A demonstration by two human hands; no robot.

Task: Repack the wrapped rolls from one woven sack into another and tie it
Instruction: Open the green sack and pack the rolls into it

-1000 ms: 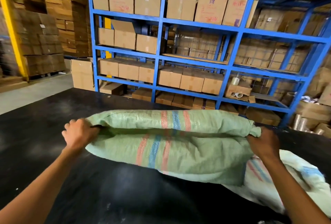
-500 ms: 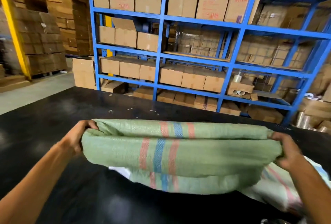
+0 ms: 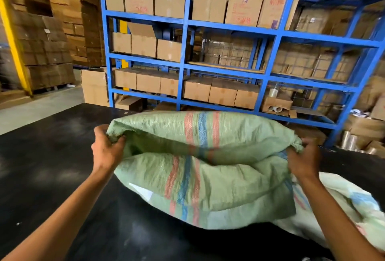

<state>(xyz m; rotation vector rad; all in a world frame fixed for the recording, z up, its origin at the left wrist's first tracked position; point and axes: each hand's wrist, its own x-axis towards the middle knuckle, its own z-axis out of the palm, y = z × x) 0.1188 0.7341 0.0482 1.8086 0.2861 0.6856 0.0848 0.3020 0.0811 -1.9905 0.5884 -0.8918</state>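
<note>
Left hand (image 3: 106, 152) clamped on left end of green sack (image 3: 208, 177) mouth, fingers curled over bunched rim, thumb side toward camera. Right hand (image 3: 303, 159) gripping right end of same rim, fabric gathered into a wad above knuckles. Mouth stretched between both hands, gaping slightly, dark slot along the middle; inside not visible, no rolls discernible. Red-blue-red stripe band running down sack centre, on both the far flap and the near face. Sack body sagging below the hands, lower edge near or on black table (image 3: 41, 177); contact not clear. Small pale glossy patch at sack's lower left, identity unclear. Second sack (image 3: 343, 208), whitish with faint blue and red stripes, lying on table to right of green sack, partly under it and behind right forearm. Beyond green sack: blue steel rack (image 3: 183, 66), shelves packed with brown cartons (image 3: 143, 45), some with red print. Right of green sack and lower on rack, small open box with tape rolls (image 3: 275, 108). Further right at floor level, loose clear rolls (image 3: 352, 140) among crumpled cardboard. Left of green sack, far back: yellow post (image 3: 12, 37) and stacked cartons on pallets, grey floor strip (image 3: 41, 108) before table edge.
</note>
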